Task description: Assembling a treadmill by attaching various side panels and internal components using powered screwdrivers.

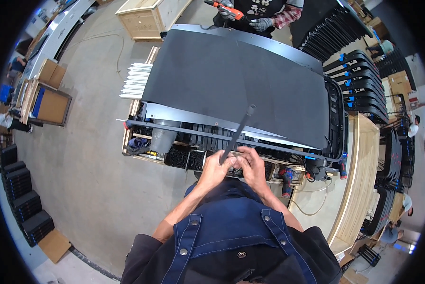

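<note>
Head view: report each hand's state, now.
Left hand: closed on a dark rod.
Right hand: curled, close beside the left; whether it holds anything cannot be told.

Room above dark panel [231, 75]; in the way, rod [239, 130], perhaps bar [207, 134]

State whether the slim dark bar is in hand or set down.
In hand: the left hand grips the slim dark bar near one end, the other end sticking out.
</note>
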{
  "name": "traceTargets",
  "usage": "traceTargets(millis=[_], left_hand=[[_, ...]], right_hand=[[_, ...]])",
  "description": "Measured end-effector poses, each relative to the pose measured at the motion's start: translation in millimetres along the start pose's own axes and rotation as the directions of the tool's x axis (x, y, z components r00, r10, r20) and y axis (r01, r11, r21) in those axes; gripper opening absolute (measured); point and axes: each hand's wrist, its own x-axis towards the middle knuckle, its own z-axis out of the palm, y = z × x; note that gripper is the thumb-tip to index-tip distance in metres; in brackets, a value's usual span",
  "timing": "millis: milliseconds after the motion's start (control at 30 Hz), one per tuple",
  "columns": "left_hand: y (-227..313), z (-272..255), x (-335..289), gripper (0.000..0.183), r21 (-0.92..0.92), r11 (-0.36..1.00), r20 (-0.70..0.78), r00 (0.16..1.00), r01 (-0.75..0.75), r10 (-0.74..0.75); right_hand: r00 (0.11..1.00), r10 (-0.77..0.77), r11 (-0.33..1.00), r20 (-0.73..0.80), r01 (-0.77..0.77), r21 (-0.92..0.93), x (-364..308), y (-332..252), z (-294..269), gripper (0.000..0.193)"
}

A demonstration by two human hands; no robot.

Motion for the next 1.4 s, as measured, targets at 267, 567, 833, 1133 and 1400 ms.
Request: traceTargets(millis=[267, 567, 833, 1133, 1400], left_hand=[[12, -7, 13, 0.026, -0.155, 0.986, -0.149, 0.985, 0.063, -0.086], [32, 12, 15, 0.023, -0.290, 0.948, -0.162, 0.970, 0.130, -0.183], [20, 26, 28, 0.018, -0.182, 0.982, -0.209, 0.974, 0.046, -0.085], [-4, 0, -2, 0.019, 0.093, 0.974, -0.275, 0.946, 0.204, -0.172], [-11, -37, -20, 0.018, -0.161, 0.985, -0.269, 0.958, 0.061, -0.103]], right_hand=[[0.948, 0.178, 0.968, 0.264, -0.217, 0.126, 65, -6, -40, 0.035], [0.945, -0.199, 0.975, 0.260, 0.217, -0.042, 56, -1, -26, 0.019], [0.958, 0.233, 0.855, 0.168, -0.284, 0.435, 53, 4, -22, 0.010], [0.993, 0.025, 1.000, -0.119, -0.024, 0.012, 113, 21, -92, 0.016], [0.974, 0.110, 0.950, 0.197, -0.045, -0.308, 114, 28, -66, 0.013]])
